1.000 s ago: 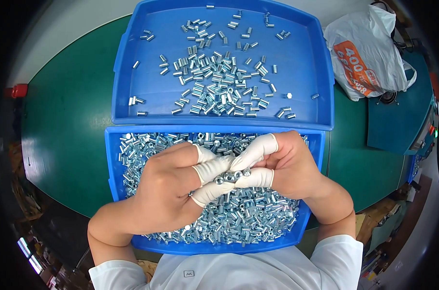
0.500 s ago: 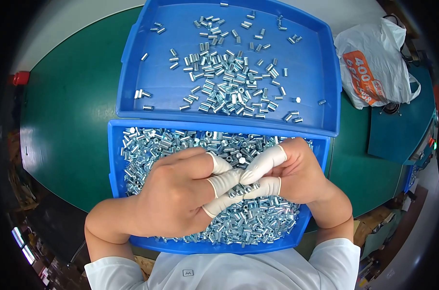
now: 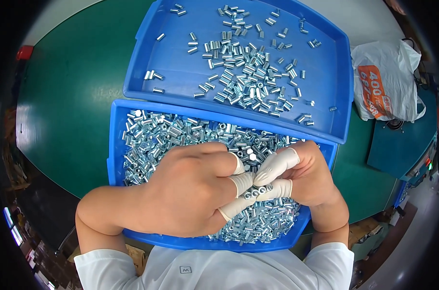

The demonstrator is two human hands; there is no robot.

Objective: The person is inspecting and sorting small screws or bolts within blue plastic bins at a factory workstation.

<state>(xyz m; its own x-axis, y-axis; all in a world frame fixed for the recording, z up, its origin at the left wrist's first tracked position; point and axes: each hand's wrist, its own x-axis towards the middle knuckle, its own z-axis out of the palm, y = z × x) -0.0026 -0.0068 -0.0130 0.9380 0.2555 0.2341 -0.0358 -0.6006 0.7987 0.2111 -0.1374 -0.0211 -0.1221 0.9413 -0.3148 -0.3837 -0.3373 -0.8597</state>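
Note:
My left hand (image 3: 193,188) and my right hand (image 3: 309,176), both with white finger cots on thumb and fingers, meet above the near blue tray (image 3: 114,150). Between their pinched fingertips sits a short row of shiny metal sleeves (image 3: 254,194), lying side by side with their round hollow ends facing me. My fingers cover the rest of the row. Beneath my hands the near tray is heaped with loose metal sleeves (image 3: 263,222) of the same kind, several with six-sided ends.
A second blue tray (image 3: 190,58) adjoins the far side, with sleeves scattered over its bottom. Both rest on a green table (image 3: 74,96). To the right are a white plastic bag (image 3: 398,72) with an orange patch and a dark green machine housing (image 3: 398,145).
The view has shifted, so the trays appear tilted and further right. My hands stay pinched together on the row of sleeves, whose hollow ends now face me more plainly.

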